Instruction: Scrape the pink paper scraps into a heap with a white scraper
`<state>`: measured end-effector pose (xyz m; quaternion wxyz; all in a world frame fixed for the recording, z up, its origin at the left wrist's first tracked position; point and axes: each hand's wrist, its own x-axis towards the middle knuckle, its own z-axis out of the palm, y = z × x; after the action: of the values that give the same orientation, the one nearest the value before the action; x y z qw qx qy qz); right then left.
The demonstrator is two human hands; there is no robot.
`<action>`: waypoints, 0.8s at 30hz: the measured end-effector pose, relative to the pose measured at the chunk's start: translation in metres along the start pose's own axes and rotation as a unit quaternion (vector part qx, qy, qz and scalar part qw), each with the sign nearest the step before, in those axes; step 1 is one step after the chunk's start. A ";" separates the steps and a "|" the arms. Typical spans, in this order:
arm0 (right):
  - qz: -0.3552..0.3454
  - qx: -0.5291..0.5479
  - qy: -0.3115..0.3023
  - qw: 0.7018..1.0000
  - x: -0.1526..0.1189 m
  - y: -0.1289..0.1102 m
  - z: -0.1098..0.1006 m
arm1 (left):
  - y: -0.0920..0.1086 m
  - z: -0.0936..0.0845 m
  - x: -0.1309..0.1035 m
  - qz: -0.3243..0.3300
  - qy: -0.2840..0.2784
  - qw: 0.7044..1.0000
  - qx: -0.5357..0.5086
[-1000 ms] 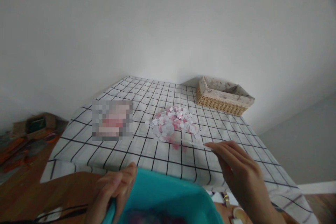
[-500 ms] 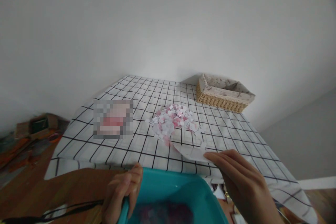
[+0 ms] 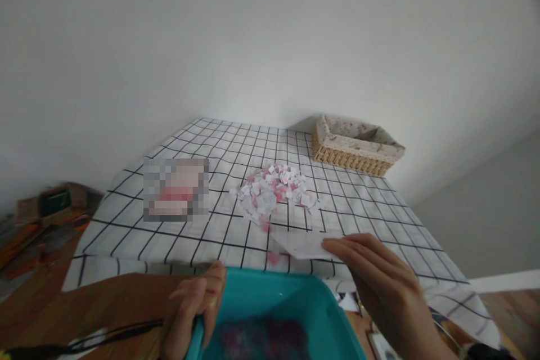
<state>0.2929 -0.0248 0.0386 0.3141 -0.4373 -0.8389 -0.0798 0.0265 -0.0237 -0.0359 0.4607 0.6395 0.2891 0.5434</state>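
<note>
My left hand [image 3: 196, 306] is closed over the rim of a teal plastic bin [image 3: 270, 287], held against the table's front edge. Dark reddish-pink stuff, too blurred to make out, lies in the bottom of the bin. Between the thumb and fingers of my right hand [image 3: 379, 275] is a white card [image 3: 306, 244], low over the front of the checked tablecloth [image 3: 223, 239]. Beyond the card lies a loose heap of small white and pink paper scraps [image 3: 274, 188]. A pink bit [image 3: 273, 257] sits at the card's left, near the bin.
A wicker basket [image 3: 354, 152] with a patterned cloth lining stands at the back right, near the wall. A pixelated flat item [image 3: 176, 190] lies on the left of the table. On the floor at left is an open box [image 3: 63, 202] among clutter.
My right hand has drawn the card slightly left, and a pink bit now shows beside it near the table edge. My left hand stays on the bin's rim. The view has shifted a little.
</note>
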 end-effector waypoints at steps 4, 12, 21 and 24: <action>0.041 -0.024 0.031 0.998 -0.003 0.007 -0.011 | 0.000 -0.001 0.000 -0.003 0.003 1.000 0.012; 0.074 -0.065 -0.018 0.995 -0.022 0.022 -0.020 | 0.006 0.003 0.012 0.052 0.014 0.998 0.039; 0.041 -0.004 -0.023 0.999 -0.007 0.001 -0.010 | 0.000 0.006 0.001 -0.006 0.054 0.998 -0.002; 0.010 0.020 -0.043 0.999 -0.004 -0.008 -0.009 | 0.000 0.007 0.000 -0.001 0.043 0.999 0.001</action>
<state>0.2920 -0.0364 0.0443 0.2870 -0.4421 -0.8488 -0.0415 0.0333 -0.0258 -0.0359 0.4472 0.6158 0.3101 0.5698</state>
